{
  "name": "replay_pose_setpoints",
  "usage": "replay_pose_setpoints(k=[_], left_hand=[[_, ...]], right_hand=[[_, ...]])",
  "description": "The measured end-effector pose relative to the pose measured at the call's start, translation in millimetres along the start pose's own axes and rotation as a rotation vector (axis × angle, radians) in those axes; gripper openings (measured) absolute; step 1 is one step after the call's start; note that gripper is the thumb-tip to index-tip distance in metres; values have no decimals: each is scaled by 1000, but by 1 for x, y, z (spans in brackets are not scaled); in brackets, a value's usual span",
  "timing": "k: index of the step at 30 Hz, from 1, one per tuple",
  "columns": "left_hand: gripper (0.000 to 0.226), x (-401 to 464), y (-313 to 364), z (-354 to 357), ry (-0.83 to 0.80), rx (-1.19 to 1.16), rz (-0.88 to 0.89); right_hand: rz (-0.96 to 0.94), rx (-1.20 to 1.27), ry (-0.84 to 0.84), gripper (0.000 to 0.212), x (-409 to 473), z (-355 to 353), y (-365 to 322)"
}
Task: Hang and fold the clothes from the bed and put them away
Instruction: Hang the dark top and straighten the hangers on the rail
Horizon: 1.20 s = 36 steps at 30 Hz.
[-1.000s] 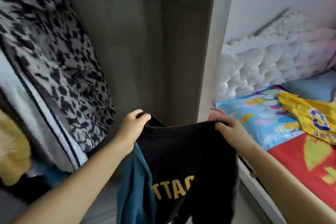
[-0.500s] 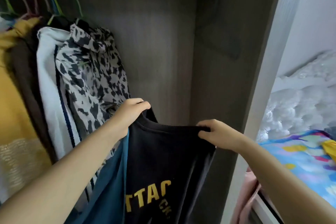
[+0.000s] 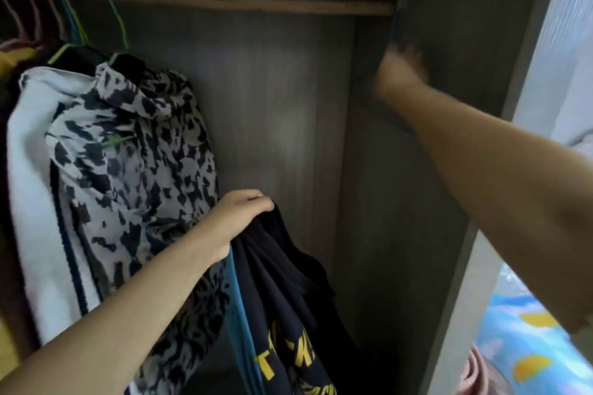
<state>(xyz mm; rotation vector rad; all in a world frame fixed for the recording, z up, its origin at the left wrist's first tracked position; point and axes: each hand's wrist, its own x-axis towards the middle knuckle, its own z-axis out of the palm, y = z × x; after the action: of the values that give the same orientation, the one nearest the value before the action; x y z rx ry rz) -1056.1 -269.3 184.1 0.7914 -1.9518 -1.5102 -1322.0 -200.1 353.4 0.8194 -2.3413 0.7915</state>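
While the left hand (image 3: 239, 218) grips the bunched black T-shirt (image 3: 282, 292) with yellow lettering, hanging near centre inside the wardrobe (image 3: 282, 106), the blurred right hand (image 3: 399, 74) reaches far right beneath the rail (image 3: 224, 3), finger pose unclear, spotted garment (image 3: 134, 154) hanging left

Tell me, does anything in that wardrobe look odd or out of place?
Nothing looks damaged. The black T-shirt hangs bunched from the left hand alone, with no hanger in it. The right hand is blurred near the rail's end, so its grip is unclear.
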Motion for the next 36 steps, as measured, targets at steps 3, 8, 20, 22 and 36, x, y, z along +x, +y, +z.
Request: replay_pose_setpoints(k=[3,8,20,22,36], left_hand=[[45,12,9,4,-11,-7,47],[41,28,13,4,-17,34,88],[25,43,-9,-39,-154,311,-91],[32,42,-22,-47,-159,346,-151],[38,40,-36,-69,-224,241,-104]], right_hand=[[74,-27,-3,42,24,6,11],[100,-28,41,38,28,33,15],[112,1058,28,13,-90,99,16],[243,1293,-87,15,-125,109,16],[283,1904,-145,36,-250,75,-32]])
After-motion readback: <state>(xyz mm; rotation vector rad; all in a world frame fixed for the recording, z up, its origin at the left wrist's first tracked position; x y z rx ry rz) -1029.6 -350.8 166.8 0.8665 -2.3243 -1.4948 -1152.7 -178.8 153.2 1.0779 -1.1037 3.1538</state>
